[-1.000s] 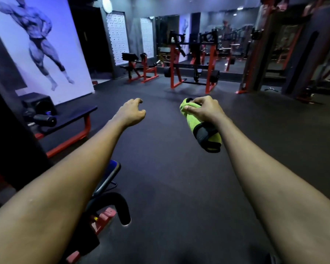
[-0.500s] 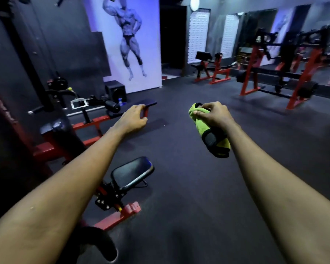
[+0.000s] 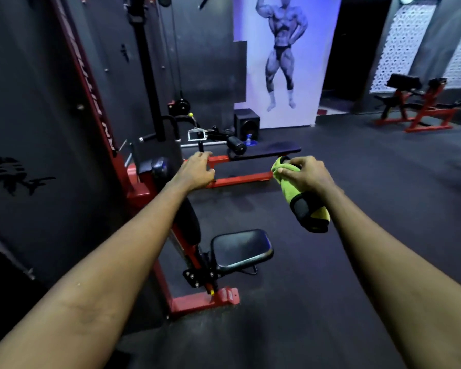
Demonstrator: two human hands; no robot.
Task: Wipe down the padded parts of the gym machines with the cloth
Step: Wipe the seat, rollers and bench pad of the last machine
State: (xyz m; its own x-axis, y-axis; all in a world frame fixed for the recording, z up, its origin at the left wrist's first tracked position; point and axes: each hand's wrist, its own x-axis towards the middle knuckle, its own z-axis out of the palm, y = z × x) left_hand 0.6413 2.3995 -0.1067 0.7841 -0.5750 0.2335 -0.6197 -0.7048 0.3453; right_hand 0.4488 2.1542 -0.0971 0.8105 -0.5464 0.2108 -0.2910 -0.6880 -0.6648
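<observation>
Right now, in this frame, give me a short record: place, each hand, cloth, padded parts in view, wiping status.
place: gym with dark floor, red-framed cable machine on the left
left hand: loosely curled, holds nothing
right hand: grips the cloth
cloth: green, bunched, in the air
padded parts: black seat pad below the arms; flat bench beyond the hands
wiping: cloth touches no pad

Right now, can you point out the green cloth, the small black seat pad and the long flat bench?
green cloth (image 3: 283,183), head view, its upper green fold
seat pad (image 3: 241,247), head view, middle of its black top
flat bench (image 3: 272,151), head view, its dark padded top
</observation>
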